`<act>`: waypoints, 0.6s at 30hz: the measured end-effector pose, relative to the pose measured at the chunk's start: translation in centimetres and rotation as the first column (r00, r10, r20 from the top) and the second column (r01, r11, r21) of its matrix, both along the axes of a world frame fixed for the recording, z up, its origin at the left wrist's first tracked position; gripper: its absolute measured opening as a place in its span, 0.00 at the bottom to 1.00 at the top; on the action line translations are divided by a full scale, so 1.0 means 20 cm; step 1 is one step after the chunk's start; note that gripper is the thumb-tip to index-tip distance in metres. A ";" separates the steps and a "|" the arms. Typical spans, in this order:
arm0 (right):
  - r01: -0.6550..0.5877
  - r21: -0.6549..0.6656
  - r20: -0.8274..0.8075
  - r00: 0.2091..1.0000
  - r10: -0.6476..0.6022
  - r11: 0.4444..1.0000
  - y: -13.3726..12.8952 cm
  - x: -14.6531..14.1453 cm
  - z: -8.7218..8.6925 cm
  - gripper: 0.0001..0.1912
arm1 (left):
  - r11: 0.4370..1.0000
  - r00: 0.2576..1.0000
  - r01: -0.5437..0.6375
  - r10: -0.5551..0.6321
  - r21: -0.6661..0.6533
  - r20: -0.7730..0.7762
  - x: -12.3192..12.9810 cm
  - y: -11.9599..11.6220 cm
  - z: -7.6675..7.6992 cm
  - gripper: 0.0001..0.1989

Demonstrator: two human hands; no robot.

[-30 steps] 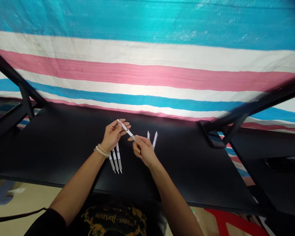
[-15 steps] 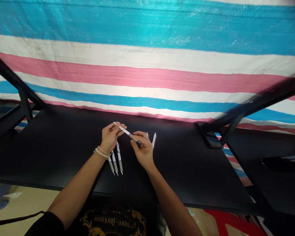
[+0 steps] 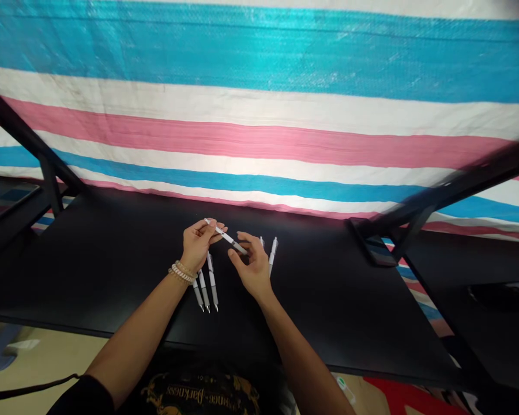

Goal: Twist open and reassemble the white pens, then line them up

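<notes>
Facing striped sheeting [image 3: 259,147] beyond its grip, the left hand [image 3: 196,245] pinches a white pen [image 3: 227,237] over the black table [image 3: 328,300]; the right hand [image 3: 255,270], earlier clamped on the pen's grey end, now has thumb and fingers apart.

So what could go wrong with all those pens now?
The held pen might slip, since only the left hand clearly pinches it; the right hand has its thumb and fingers spread around the gray end. The right hand could bump the two pens beside it, which it partly hides. The left hand might nudge the three pens lying close by on the black table.
</notes>
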State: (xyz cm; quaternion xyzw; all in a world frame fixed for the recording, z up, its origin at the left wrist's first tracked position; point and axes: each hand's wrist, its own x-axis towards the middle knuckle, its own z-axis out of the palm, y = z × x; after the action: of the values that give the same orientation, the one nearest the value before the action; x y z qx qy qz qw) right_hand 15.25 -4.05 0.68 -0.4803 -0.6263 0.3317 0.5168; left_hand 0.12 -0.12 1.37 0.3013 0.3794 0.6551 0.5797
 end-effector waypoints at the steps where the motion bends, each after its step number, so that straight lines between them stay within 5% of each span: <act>1: -0.004 -0.001 0.049 0.999 0.004 1.000 0.00 0.00 0.00 0.18 | 1.000 1.000 0.004 -0.004 0.001 -0.011 0.00 0.00 0.00 0.18; 6: 0.051 0.148 0.346 0.933 -0.100 0.988 -0.01 0.01 0.00 0.15 | 0.999 0.999 -0.032 0.032 0.003 0.007 -0.01 0.01 -0.02 0.17; 12: 0.179 0.238 0.371 0.891 -0.260 0.954 0.01 0.07 0.04 0.14 | 0.986 0.972 -0.155 0.162 -0.054 0.169 -0.08 0.07 -0.05 0.14; 18: 0.162 0.249 0.378 0.891 -0.250 0.955 0.01 0.06 0.04 0.13 | 0.994 0.981 -0.095 0.101 -0.044 0.165 -0.05 0.05 -0.05 0.14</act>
State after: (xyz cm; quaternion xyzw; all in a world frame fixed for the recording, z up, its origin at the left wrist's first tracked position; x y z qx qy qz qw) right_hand 16.42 -3.90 1.41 -0.5452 -0.6963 0.0996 0.4561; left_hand -0.91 0.93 0.33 0.2159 0.3558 0.6988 0.5818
